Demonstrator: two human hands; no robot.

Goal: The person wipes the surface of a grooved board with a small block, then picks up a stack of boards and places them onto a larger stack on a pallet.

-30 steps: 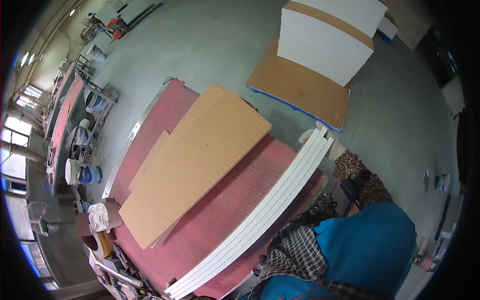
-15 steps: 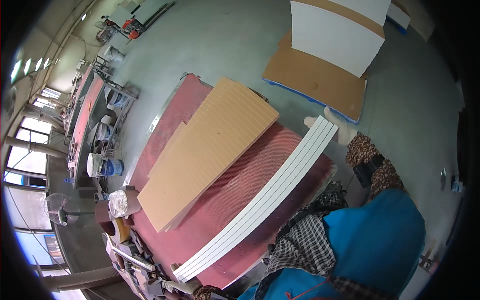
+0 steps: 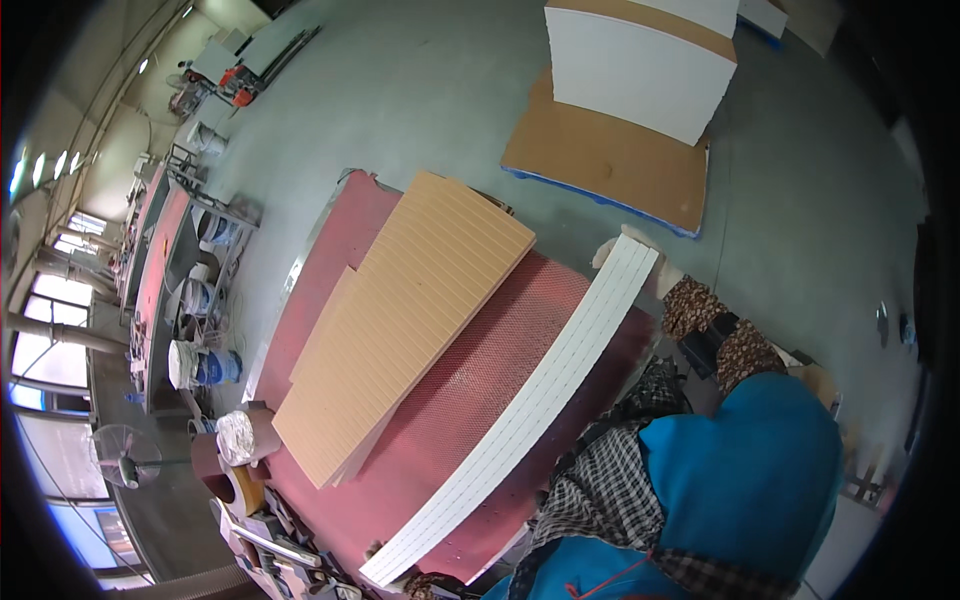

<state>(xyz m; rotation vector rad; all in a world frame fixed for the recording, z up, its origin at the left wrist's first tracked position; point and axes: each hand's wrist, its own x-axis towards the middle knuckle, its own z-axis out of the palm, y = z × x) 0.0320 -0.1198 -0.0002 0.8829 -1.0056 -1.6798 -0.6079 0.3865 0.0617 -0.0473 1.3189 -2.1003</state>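
Note:
A long bundle of narrow white strips point(image 3: 520, 412), slightly curved and lying side by side, slants across the near side of a red mesh-topped table point(image 3: 480, 370). My right hand point(image 3: 668, 274), in a pale glove, is closed round the far right end. At the near left end my left hand point(image 3: 402, 580) grips the bundle, its fingers partly hidden beneath and behind it. Beyond the strips lies a stack of tan boards point(image 3: 410, 320) with fine parallel lines; the lower board juts out askew.
Sanding blocks and scraps point(image 3: 275, 545) crowd the table's left corner, beside a wrapped roll point(image 3: 245, 436). Ahead to the right, a stack of large white panels point(image 3: 640, 75) stands on a brown board point(image 3: 610, 165) on the floor. Buckets point(image 3: 205, 364) and a workbench point(image 3: 160, 260) line the left.
The view has shifted, moving the table and panels slightly in the picture. Both hands still hold the strip bundle, which looks tilted a little, showing its face differently.

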